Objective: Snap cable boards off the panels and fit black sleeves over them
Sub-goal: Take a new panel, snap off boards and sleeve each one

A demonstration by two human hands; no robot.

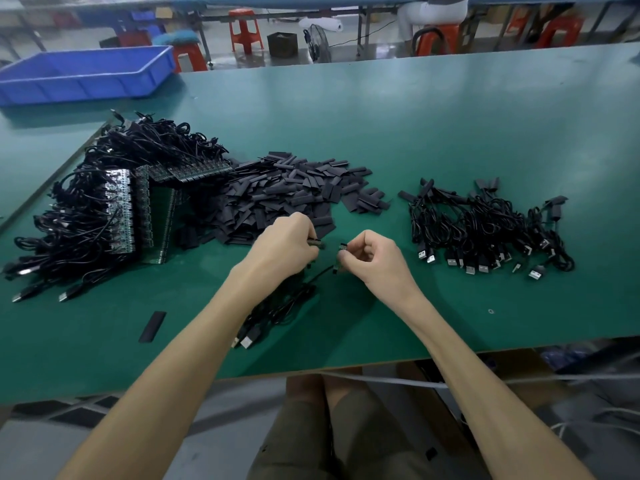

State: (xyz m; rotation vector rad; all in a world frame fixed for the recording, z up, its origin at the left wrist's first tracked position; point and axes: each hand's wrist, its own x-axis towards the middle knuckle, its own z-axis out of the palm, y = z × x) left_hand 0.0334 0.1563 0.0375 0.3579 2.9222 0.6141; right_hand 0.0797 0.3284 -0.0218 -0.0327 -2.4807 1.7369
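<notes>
My left hand (285, 247) grips a small piece of panel (315, 242) above the green table, with black cables (277, 311) trailing from it toward me. A short gap to the right, my right hand (372, 259) pinches a small cable board (341, 252) between thumb and fingers. The two pieces are apart. A stack of panels with cables attached (121, 209) lies at the left. A heap of flat black sleeves (287, 195) sits just beyond my hands. A pile of sleeved cables (485, 230) lies at the right.
One loose black sleeve (152, 326) lies near the table's front edge at the left. A blue plastic bin (86, 76) stands at the far left corner. Red stools (244, 29) and another person's legs are beyond the table (450, 116).
</notes>
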